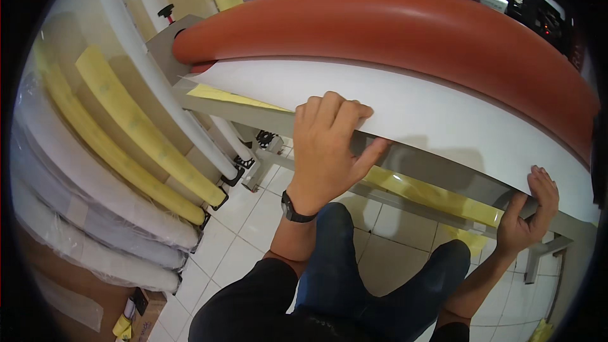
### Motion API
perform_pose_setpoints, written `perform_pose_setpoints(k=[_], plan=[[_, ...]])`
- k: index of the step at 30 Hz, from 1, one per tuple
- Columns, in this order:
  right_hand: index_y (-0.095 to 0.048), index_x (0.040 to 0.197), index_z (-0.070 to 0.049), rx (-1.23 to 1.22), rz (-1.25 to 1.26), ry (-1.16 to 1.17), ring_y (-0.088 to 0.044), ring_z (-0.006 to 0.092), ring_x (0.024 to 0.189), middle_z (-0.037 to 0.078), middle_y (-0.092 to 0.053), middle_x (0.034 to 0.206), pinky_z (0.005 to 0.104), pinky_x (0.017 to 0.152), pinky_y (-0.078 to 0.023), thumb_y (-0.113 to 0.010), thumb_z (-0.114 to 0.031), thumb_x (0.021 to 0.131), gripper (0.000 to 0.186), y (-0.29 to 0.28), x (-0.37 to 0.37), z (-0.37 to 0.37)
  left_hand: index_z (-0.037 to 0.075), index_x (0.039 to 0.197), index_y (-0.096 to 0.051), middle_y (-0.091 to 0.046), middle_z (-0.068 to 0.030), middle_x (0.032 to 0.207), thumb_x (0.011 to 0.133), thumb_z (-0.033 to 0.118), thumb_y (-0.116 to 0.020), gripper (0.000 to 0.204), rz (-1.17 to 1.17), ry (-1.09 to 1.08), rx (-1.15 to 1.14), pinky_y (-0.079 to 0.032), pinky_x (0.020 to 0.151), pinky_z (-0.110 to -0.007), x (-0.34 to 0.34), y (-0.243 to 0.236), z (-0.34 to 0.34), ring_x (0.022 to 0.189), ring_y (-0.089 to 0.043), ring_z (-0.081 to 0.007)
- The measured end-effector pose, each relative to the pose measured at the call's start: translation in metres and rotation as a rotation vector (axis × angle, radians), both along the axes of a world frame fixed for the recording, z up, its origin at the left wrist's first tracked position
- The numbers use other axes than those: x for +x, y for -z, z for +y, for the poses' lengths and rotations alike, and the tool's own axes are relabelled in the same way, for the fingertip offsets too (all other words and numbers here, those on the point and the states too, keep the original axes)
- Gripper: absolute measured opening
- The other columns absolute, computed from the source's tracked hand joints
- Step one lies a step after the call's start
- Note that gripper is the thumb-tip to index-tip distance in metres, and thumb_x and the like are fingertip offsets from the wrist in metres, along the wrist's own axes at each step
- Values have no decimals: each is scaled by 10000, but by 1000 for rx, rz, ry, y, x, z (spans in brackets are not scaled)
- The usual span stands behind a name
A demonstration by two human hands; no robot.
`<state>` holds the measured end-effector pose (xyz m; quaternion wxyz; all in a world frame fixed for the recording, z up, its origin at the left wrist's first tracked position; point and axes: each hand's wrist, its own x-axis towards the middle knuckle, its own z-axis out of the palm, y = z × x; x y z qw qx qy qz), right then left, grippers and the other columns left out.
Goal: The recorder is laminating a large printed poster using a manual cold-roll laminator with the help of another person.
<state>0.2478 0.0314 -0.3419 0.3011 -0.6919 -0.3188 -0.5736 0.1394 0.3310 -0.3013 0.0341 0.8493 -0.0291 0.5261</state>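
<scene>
White sheet (437, 111) meets the half-spread left hand (326, 152) and curled right hand (523, 229), whose grip is unclear.

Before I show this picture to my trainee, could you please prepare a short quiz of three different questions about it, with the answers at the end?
1. On which wrist does the person wear the black watch?
2. True or false: the left hand and the right hand are both at the near edge of the white sheet, not on the red roller.
3. What stands at the left side of the picture?
A) metal ladders
B) long yellow and white rolls
C) wooden brooms

Key: 1. The left wrist. 2. True. 3. B.
</scene>
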Motion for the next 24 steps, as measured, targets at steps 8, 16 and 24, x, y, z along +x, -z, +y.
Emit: perform_pose_setpoints(k=[8, 16, 24], plan=[[-638, 998, -20, 10, -10, 23, -598, 289, 1047, 120, -668, 1054, 428, 993, -401, -560, 49, 748, 271, -3, -3, -2, 80, 908, -611, -559, -66, 871, 597, 202, -793, 380, 7, 30, -9, -355, 729, -372, 2, -2, -1, 812, -480, -279], [-637, 896, -89, 29, -5, 30, -620, 234, 994, 56, -675, 980, 409, 953, -399, -624, 0, 630, 280, -6, 2, 3, 67, 922, -593, -560, -104, 892, 612, 171, -769, 371, -16, 18, -9, -374, 765, -392, 7, 3, -1, 834, -500, -314], [-646, 908, -125, 76, 25, 9, -609, 208, 1000, 15, -661, 1005, 407, 955, -370, -654, -34, 618, 304, -4, -3, -3, 60, 928, -583, -567, -85, 895, 656, 171, -777, 352, -18, 2, -21, -364, 759, -362, 4, 4, -13, 837, -486, -266]])
